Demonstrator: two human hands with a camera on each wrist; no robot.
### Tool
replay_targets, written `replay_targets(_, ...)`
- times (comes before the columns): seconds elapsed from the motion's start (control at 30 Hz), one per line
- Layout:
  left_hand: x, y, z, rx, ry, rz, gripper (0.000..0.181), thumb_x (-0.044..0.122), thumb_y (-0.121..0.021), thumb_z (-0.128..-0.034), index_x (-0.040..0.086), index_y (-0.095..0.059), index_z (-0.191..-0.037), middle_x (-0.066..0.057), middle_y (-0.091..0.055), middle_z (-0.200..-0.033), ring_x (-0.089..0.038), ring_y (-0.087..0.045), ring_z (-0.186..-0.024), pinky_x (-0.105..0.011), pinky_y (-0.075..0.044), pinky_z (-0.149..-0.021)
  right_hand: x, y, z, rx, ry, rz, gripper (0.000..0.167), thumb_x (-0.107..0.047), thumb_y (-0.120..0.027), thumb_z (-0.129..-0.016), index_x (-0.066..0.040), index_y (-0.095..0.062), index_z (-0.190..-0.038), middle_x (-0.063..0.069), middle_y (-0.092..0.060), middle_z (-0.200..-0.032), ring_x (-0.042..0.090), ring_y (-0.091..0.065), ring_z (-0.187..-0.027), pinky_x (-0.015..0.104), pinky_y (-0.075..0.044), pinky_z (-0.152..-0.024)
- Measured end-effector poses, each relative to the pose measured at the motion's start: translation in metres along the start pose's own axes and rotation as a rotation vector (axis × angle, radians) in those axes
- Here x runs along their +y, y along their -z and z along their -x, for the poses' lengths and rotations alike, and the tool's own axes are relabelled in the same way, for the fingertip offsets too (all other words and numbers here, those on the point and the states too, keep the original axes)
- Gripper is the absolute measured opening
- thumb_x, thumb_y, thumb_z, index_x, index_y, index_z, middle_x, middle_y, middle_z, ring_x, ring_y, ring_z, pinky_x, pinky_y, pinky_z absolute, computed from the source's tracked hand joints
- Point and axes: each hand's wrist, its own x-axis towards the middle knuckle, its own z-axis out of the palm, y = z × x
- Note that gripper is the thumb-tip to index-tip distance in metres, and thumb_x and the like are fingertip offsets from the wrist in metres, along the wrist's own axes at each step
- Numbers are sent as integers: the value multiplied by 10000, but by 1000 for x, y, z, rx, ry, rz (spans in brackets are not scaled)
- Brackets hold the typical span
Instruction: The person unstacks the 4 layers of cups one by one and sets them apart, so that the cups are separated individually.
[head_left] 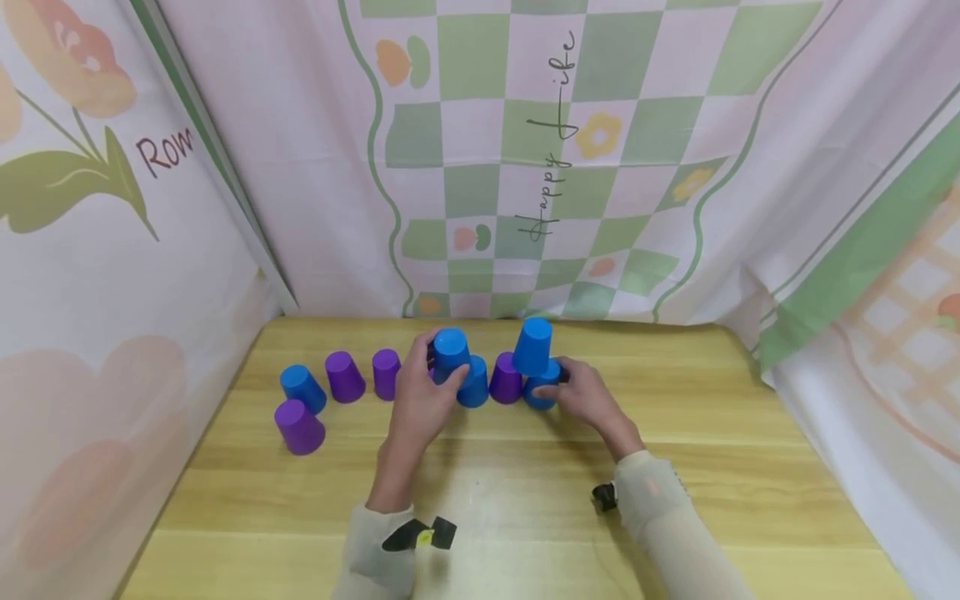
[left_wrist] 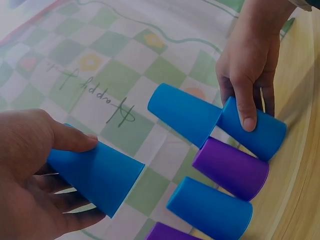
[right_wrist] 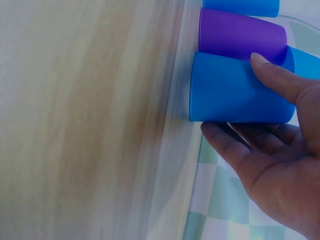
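Over the far part of the table (head_left: pixel 487 500): one blue cup (left_wrist: pixel 97 175), plain, smooth, tapered, mouth down, raised clear of the cups beside it; gripped between thumb and fingers of the left hand (head_left: pixel 418 396). Right hand (head_left: pixel 588 396) holds the end blue cup (right_wrist: pixel 235 90), thumb opposite fingers. Second-tier blue cup (head_left: pixel 533 346), inverted, rests above the end cup and adjoining purple cup (head_left: pixel 505 381). Farther left, upturned purple cups (head_left: pixel 345 377) and another blue one (head_left: pixel 303 388). Behind, green-and-white checked cloth (head_left: pixel 540 125)
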Motion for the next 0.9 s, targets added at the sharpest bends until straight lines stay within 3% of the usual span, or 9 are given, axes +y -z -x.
replay_targets(0.2,-2,9,2,19,8,-19,595,106,-771,-963,90,-495,-1490,-170,-578,-1508,-437,-547,-1402,-615,-489,-1116,0,0,-1,-1,4,6,552,-309,-791,-947,9,-620,-1365,222,-701,-1300,391,-683,-1169,569,-586,-982)
replay_targets(0.4,-4,17,3,25,61,-46,603,121,-770,-968,103,-485,-1499,-146,-575,-1507,-398,-540,-1418,-590,-473,-1148,0,1,0,-1,0,4,535,-311,-795,-945,-3,-634,-1353,211,-707,-1293,382,-685,-1163,564,-588,-977)
replay_targets(0.9,-19,33,9,36,121,-49,610,125,-747,-986,93,-457,-1521,-168,-549,-1533,-409,-515,-1443,-572,-456,-1167,0,-1,-1,0,4,1,555,-310,-804,-935,6,-631,-1358,220,-707,-1294,397,-680,-1172,568,-585,-981)
